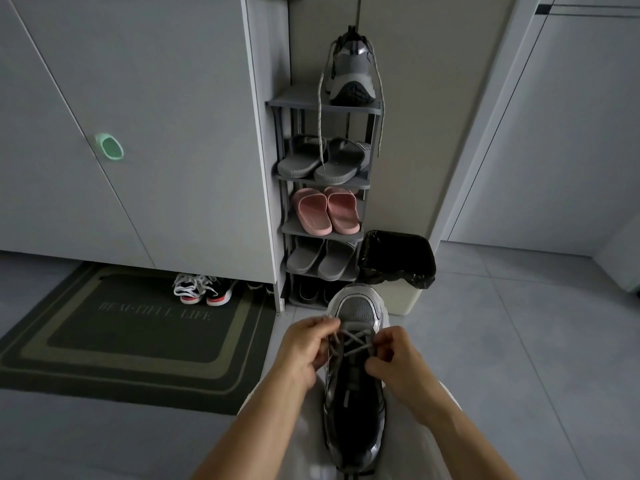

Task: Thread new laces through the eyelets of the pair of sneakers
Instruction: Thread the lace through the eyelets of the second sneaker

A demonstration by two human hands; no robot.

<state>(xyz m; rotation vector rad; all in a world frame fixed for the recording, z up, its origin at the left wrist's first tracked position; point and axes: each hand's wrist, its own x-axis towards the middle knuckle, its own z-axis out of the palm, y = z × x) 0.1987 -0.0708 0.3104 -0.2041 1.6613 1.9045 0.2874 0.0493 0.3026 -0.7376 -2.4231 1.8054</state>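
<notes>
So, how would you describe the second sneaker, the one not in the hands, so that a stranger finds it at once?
Look at the narrow grey shoe rack between the white cabinet and the bin with the black bag. On its top shelf a grey sneaker sits alone. Unlike the slippers on the shelves below, it has long laces hanging down over the rack.

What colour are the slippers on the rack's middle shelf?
The slippers are pink; head view shows them best.
</notes>
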